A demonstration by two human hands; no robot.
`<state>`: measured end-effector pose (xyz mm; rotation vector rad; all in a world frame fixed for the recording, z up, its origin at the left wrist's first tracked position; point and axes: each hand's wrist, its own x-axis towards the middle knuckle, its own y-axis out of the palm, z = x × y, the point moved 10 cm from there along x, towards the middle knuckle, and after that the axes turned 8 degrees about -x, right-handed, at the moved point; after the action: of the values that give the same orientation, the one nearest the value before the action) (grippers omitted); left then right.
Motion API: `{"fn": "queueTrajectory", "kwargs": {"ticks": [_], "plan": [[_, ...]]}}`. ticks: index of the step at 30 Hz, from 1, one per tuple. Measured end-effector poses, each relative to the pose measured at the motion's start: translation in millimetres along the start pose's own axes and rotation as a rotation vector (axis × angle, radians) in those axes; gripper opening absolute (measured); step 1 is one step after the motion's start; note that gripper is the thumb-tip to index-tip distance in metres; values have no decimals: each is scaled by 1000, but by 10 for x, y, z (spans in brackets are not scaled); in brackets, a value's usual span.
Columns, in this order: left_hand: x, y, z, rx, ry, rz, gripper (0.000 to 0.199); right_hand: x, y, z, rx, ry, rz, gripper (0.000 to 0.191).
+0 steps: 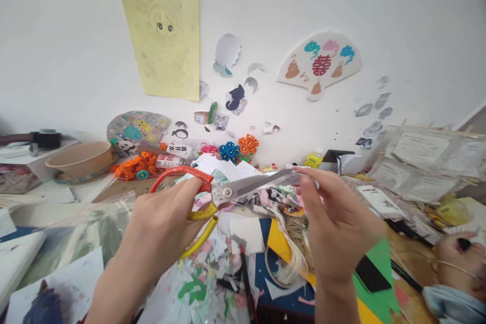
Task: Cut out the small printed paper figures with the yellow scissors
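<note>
My left hand (161, 228) is wrapped around the handles of a pair of scissors (243, 187), one loop red, the other yellow. The metal blades point right and lie nearly together. At their tips my right hand (337, 212) is closed in a pinch between thumb and fingers. Something small and pale shows by the fingertips, too small to make out. Below the scissors lies a heap of colourful paper scraps (212, 263). A bundle of cream cord (292, 258) rests below and left of my right hand.
A co-worker's hand (459, 253) holds something dark at the right edge. A black phone-like slab (372, 273) lies on green paper. Beaded flowers (230, 152), a round tan container (79, 157) and a yellow bottle (314, 158) stand along the wall, which carries drawings and a paper fan (299, 68).
</note>
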<state>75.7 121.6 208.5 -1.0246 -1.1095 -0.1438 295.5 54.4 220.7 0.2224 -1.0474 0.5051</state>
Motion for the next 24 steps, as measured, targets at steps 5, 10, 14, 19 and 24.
{"fn": "queueTrajectory", "kwargs": {"ticks": [5,10,14,19,24], "plan": [[12,-52,-12,45,16,-53,11,3,-8,15,-3,-20,-6,22],[15,-54,-23,52,24,-49,12,2,-13,39,-17,-30,-3,22],[7,-13,-17,47,18,-25,10,7,-24,62,-32,-46,-13,22],[-2,10,-14,29,12,-9,8,24,-32,137,-60,-111,-25,25],[-15,-16,-16,30,12,-17,8,27,-35,185,-91,-161,-31,26]]}}
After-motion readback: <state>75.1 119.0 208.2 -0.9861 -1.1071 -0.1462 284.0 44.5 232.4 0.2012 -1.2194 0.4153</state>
